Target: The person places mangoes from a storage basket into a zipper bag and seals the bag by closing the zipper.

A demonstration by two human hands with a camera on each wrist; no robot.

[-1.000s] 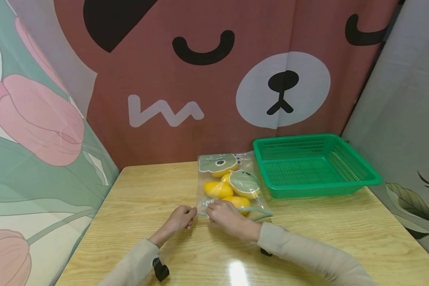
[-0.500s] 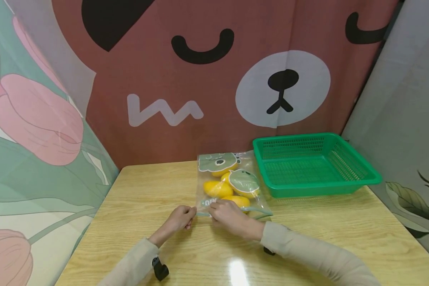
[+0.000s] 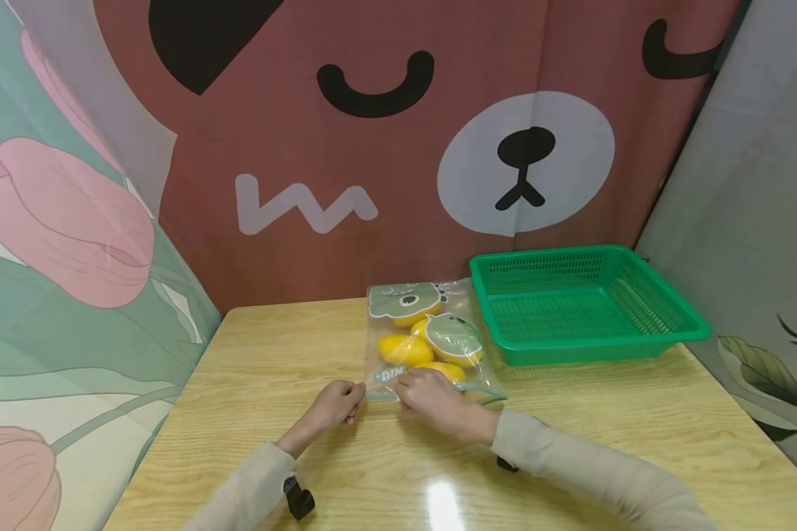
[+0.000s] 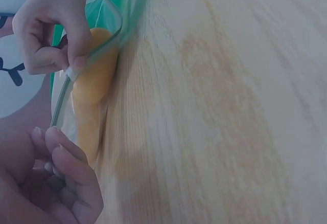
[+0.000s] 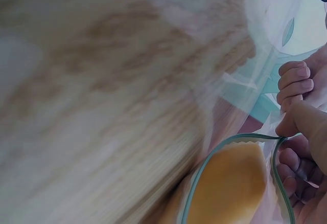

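A clear zip bag [image 3: 375, 346] with green animal prints lies flat on the table, holding several yellow fruits [image 3: 405, 350], mango-like in shape. My left hand [image 3: 337, 404] pinches the near left corner of the bag between thumb and finger. A short way to its right, my right hand [image 3: 432, 398] pinches the zip strip [image 5: 217, 147]. In the left wrist view a small white piece [image 4: 72, 73] shows on the strip under the right thumb. Left of the right hand the strip runs straight; to the right its two edges gape around a fruit [image 5: 230, 183].
A green plastic basket [image 3: 591, 344] with perforated walls stands at the back right, beside the bag. The wooden table [image 3: 292, 332] ends at a curtain [image 3: 292, 273] with a bear print. A black strap piece [image 3: 298, 498] hangs at the left wrist.
My right hand has slid a little to the right along the zip strip, uncovering more of the bag's lettering. The left hand stays at the corner.
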